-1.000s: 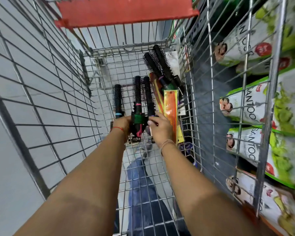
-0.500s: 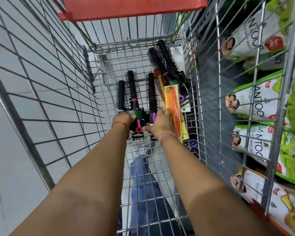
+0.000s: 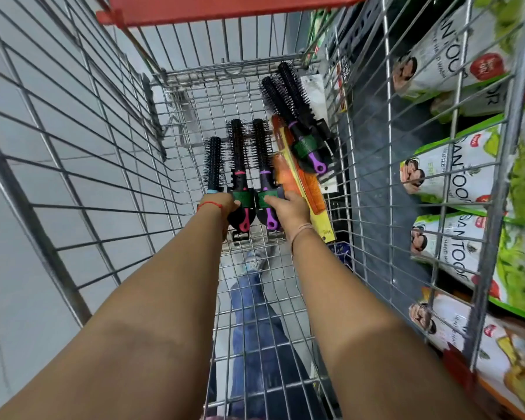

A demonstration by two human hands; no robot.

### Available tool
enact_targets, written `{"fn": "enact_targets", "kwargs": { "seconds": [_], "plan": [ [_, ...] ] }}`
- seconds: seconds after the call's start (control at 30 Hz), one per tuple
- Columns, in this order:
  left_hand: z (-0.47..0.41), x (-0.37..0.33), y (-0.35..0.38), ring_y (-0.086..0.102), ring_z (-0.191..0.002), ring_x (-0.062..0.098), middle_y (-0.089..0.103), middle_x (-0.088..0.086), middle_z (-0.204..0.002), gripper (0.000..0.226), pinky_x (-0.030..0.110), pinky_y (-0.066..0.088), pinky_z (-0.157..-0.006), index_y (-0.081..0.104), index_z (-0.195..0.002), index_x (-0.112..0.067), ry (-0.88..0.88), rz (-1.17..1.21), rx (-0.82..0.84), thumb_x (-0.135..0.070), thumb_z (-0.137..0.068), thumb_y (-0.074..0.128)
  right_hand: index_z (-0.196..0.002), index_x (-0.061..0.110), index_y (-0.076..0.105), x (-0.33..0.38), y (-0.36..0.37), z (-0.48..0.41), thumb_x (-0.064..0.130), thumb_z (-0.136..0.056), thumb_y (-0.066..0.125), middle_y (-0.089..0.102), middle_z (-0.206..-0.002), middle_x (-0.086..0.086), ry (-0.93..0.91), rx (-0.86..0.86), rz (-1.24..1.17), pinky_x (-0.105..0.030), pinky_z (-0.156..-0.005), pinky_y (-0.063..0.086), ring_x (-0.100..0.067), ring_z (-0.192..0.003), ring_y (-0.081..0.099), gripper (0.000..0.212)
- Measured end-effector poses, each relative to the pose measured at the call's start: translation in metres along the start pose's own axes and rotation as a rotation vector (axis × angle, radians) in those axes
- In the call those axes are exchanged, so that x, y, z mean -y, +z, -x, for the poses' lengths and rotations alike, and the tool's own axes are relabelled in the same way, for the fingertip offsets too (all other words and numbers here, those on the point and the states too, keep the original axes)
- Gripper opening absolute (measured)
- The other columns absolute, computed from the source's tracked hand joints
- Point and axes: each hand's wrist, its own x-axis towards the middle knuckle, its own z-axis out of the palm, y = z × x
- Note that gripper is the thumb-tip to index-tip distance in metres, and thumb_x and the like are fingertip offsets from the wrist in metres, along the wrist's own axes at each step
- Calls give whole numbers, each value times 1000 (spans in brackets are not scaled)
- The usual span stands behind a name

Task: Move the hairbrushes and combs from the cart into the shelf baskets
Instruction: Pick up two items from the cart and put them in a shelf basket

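Since a second ago the two brushes at the middle have come apart: then they sat bunched together at one green band, and now each stands in its own hand, side by side. The left hand [image 3: 222, 207] is closed on the pink-handled brush [image 3: 239, 165] at its green label, and behind that hand, at about 11 o'clock from it, the small blue-collared brush [image 3: 214, 162] rises from the same grip. The right hand [image 3: 288, 212] is wrapped on the purple-handled brush [image 3: 262, 159] at its green label, with the thumb across the front. The two hands are close but not touching, with the brush handles hanging between them. The view has also tipped, so that the red cart handle [image 3: 225, 7] sits higher at 12 o'clock.

The wire cart [image 3: 82, 165] holds all the brushes and combs. At 1 o'clock from the right hand, the orange comb pack [image 3: 309, 189] lies slanted against the cart's right wall, its upper part blurred. Above it at 1 o'clock, a pair of black round brushes [image 3: 288, 98] on a purple handle leans into the far right corner, bristle ends up, with a white card behind them.

Outside the cart at 3 o'clock, shelf packs in white and green [image 3: 455, 165] show through the wire. Below the cart floor at 6 o'clock is a leg in blue jeans [image 3: 255, 313].
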Motion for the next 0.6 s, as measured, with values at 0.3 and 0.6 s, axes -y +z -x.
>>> {"fn": "enact_targets", "kwargs": {
  "seconds": [0.3, 0.6],
  "plan": [
    [27, -12, -6, 51, -103, 22, 61, 22, -112, 28, 35, 44, -92, 55, -121, -2, 18, -16, 147, -5, -94, 47, -101, 3, 67, 11, -23, 12, 3, -71, 76, 70, -108, -15, 5, 21, -79, -46, -95, 51, -28, -99, 64, 32],
    [135, -68, -36, 69, -62, 8, 71, -5, -49, 31, 33, 50, -82, 52, -89, -7, 420, -107, 642, 9, -97, 27, -122, -3, 51, 44, -63, 121, -14, -70, 69, 57, -127, -20, -222, -137, -423, -40, -99, 47, -29, -109, 58, 57]
  ]
}}
